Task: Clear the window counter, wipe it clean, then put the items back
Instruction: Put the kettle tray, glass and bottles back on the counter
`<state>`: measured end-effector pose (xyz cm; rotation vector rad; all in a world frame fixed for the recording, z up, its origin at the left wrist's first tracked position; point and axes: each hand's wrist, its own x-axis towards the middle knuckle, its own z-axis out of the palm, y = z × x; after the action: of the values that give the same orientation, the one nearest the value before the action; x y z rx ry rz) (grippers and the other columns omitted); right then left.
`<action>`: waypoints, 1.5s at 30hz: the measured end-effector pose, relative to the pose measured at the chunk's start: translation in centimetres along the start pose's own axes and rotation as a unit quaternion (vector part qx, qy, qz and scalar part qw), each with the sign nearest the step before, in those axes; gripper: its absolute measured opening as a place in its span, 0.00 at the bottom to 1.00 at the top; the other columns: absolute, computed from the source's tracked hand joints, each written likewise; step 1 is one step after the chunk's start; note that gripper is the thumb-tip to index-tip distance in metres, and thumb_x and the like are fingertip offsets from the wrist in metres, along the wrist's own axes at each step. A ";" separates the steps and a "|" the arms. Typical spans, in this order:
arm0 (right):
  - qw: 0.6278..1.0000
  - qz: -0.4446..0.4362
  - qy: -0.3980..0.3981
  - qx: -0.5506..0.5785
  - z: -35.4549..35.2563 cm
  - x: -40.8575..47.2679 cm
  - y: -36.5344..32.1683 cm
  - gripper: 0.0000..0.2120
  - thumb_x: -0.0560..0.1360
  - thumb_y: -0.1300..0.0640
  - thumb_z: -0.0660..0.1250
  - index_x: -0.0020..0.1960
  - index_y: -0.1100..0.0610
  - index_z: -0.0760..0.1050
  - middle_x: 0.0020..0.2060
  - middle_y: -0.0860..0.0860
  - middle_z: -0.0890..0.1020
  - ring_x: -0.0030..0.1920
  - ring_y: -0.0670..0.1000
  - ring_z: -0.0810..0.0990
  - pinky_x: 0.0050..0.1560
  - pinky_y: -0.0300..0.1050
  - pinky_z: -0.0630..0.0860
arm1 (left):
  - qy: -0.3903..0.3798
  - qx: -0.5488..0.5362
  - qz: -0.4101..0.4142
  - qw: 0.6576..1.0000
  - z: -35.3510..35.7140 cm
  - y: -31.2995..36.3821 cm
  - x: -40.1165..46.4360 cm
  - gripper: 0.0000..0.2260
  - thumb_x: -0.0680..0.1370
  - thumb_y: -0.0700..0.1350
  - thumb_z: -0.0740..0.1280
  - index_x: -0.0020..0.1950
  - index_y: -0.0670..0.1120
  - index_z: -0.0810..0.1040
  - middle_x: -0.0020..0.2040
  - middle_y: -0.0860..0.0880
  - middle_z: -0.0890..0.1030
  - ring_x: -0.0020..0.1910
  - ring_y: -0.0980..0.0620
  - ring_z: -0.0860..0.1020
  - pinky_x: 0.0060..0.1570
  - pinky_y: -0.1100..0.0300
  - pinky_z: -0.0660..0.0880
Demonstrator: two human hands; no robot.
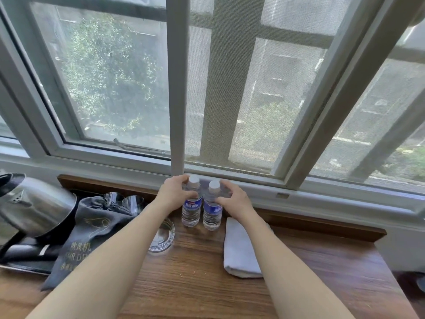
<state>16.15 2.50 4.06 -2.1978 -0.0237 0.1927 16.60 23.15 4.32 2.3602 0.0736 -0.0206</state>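
Note:
Two clear water bottles with white caps and blue labels stand upright side by side on the wooden counter (197, 268), close to the window frame. My left hand (173, 194) grips the left bottle (191, 209) around its shoulder. Fingers of my right hand (234, 199) wrap the upper part of the right bottle (212, 214). A folded white cloth (239, 247) lies flat on the counter under my right forearm.
A steel kettle (34, 203) sits on a dark tray (25, 267) at the left. Beside it lie a grey hair-dryer bag (92, 233) and two upturned glasses (124, 202). A glass ashtray (162, 238) rests under my left forearm. The counter's right edge drops off.

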 end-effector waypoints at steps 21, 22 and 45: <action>0.995 -0.042 0.087 -0.028 2.5 -0.8 1.0 0.26 0.70 0.52 0.77 0.66 0.49 0.75 0.57 0.46 0.82 0.57 0.48 0.79 0.57 0.45 0.75 | -0.007 -0.027 0.010 1.000 0.6 -1.2 -0.7 0.29 0.70 0.47 0.78 0.69 0.54 0.72 0.63 0.49 0.79 0.60 0.48 0.78 0.60 0.51 0.74; 0.993 -0.041 0.100 -0.036 2.6 -0.8 1.2 0.26 0.70 0.51 0.77 0.65 0.49 0.75 0.57 0.46 0.82 0.57 0.48 0.79 0.56 0.46 0.75 | -0.006 -0.025 0.011 1.000 0.6 -1.3 -0.7 0.29 0.70 0.47 0.77 0.69 0.54 0.72 0.63 0.49 0.79 0.60 0.48 0.78 0.60 0.51 0.74; 0.991 -0.061 0.110 -0.035 3.0 -0.4 2.0 0.25 0.71 0.51 0.77 0.66 0.50 0.75 0.58 0.47 0.81 0.58 0.48 0.78 0.56 0.43 0.72 | -0.024 -0.012 0.030 0.999 0.4 -0.7 -0.8 0.31 0.72 0.44 0.76 0.73 0.53 0.70 0.66 0.49 0.78 0.62 0.48 0.77 0.63 0.48 0.74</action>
<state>15.23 3.67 0.73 -2.2675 -0.0425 -0.1225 15.77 23.33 3.61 2.3353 -0.0216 -0.0476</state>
